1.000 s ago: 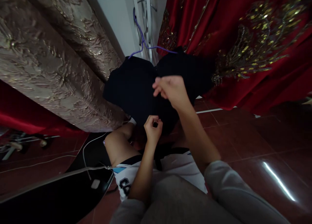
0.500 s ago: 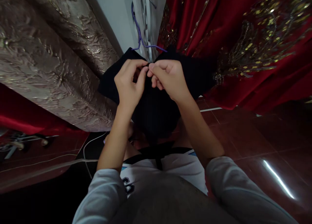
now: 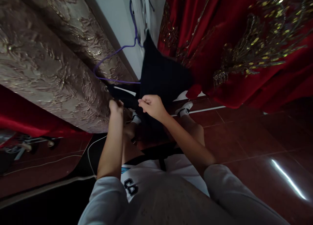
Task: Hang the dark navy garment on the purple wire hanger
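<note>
A dark navy garment [image 3: 162, 76] hangs in front of me, half off a purple wire hanger [image 3: 122, 48]. The hanger's left arm is bare, while cloth still covers its right side. My right hand [image 3: 153, 106] is closed on the garment's edge near the middle. Farther left, my left hand [image 3: 115, 106] is curled at the lower left part of the same garment, beside the beige curtain. Its fingers are partly hidden and dim, but they appear closed on the cloth.
A textured beige curtain [image 3: 56, 75] hangs on the left, and a red curtain with gold sequins [image 3: 205, 49] on the right. Behind the hanger stands a white metal rack [image 3: 146, 9]. A white cable [image 3: 89, 150] runs at lower left above the red tiled floor [image 3: 234, 130].
Both hands have moved down and apart, the left one farther left. The garment has come off the hanger's left arm, and the hanger has tilted down to the left.
</note>
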A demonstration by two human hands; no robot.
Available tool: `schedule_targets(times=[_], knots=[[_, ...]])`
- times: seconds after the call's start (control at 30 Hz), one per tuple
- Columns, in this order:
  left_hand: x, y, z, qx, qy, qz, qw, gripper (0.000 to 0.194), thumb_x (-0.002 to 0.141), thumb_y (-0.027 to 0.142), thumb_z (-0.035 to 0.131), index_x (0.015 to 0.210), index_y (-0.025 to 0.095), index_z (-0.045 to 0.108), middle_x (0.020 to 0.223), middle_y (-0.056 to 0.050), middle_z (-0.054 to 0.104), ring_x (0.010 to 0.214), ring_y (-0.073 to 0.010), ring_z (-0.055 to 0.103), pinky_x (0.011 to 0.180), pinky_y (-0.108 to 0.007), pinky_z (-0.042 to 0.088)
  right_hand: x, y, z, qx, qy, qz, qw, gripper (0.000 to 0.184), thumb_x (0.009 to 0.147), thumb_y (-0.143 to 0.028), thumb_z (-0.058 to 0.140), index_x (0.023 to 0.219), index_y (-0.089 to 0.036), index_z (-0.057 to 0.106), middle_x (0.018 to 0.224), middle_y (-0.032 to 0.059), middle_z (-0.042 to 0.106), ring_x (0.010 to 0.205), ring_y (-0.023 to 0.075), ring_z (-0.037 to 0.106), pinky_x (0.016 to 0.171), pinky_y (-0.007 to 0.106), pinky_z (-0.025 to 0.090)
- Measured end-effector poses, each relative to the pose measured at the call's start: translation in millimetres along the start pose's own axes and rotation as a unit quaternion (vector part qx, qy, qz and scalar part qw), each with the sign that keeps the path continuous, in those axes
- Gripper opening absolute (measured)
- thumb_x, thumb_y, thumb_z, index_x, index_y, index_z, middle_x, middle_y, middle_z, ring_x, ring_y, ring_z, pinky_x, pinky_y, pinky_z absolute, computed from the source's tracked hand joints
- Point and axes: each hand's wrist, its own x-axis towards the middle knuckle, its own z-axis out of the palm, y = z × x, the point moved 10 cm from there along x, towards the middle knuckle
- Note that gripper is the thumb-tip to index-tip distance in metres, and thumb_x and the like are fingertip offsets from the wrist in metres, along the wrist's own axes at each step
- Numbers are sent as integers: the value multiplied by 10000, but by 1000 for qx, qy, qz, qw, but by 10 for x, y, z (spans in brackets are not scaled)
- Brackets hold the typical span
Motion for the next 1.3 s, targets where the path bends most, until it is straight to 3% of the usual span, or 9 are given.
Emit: schedule_targets(times=[0.13,0.27,0.47,0.57,0.67,0.8,0.9,1.1,1.3], knots=[[-237,-487,92,5,-16,-40,999,192,938,206,618,779,178,514,642,14,577,602,-109,617,648,-216,513,-423,561,-447,68,105,101,987,347,878,-474,649,676,-192,633,535,-10,546,486,108,490,500,256,373],[-682,-77,685,68,-206,113,970,183,882,328,747,908,190,631,853,-13,647,814,-135,662,850,-260,540,-896,847,-810,40,207,113,971,326,841,-537,688,810,-221,614,788,43,654,717,173,605,688,331,514],[-1597,454,1356,301,-314,380,816,235,980,435,634,985,204,672,994,-60,636,985,-200,613,941,-335,501,-524,378,-335,-21,53,-12,998,514,833,-434,685,1268,-189,562,1257,106,656,1142,245,627,1021,407,499],[-1608,503,1225,292,-289,420,809,307,1014,513,542,1088,226,624,1180,-94,611,1191,-232,569,1076,-385,453,-284,190,-153,-10,-53,20,998,199,894,-346,491,877,-185,607,815,28,655,784,184,625,772,338,534],[-1430,115,1054,324,-398,300,804,485,1055,601,329,1293,241,549,1270,-114,630,1243,-244,582,1090,-399,462,-76,-151,-130,-16,-129,-32,991,144,849,-257,498,775,-183,597,755,2,633,745,159,606,729,297,523],[-1394,-488,705,471,-518,145,699,479,1000,600,489,1101,176,689,1067,-88,736,1051,-275,677,975,-383,527,403,-445,-456,-42,-2,-152,987,290,817,-164,498,1038,-193,683,1116,40,705,1094,185,637,1029,331,490],[-1188,-548,398,550,-484,103,672,378,908,540,657,929,169,724,898,-60,749,845,-246,690,812,-326,537,723,-182,-582,-66,61,-105,990,237,873,-251,527,1027,-189,695,1131,68,706,1118,209,629,1068,361,473],[-423,200,-101,522,-285,151,790,279,784,237,752,545,213,612,567,-12,586,567,-184,520,665,-254,455,530,-128,-1051,-130,117,-99,980,287,908,-344,551,662,-197,542,641,-2,506,664,151,513,669,301,481],[-519,1137,199,507,-240,327,760,75,888,161,690,834,210,709,1053,-31,743,1042,-248,663,1082,-393,437,275,-531,-1551,-220,178,-119,952,426,856,-298,641,545,-208,364,561,-22,281,576,106,358,579,265,406]])
